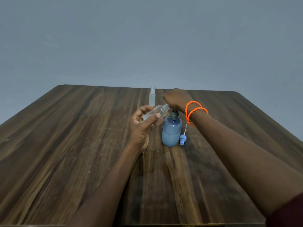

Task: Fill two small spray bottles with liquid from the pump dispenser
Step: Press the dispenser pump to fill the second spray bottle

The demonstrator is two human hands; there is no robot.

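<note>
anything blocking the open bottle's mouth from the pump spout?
Nothing visible does. The left hand holds the small clear bottle tilted, its open neck right up by the pump head of the blue dispenser. The right hand covers the pump head, so the spout itself is hidden. The blue spray cap lies aside on the table.

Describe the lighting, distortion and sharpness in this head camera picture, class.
Head view: dim, even, bluish light with no strong glare; wide-angle bend splays the table edges outward; the left hand and the clear bottle it holds look slightly soft; the far capped bottle is pale against the wall.
</note>
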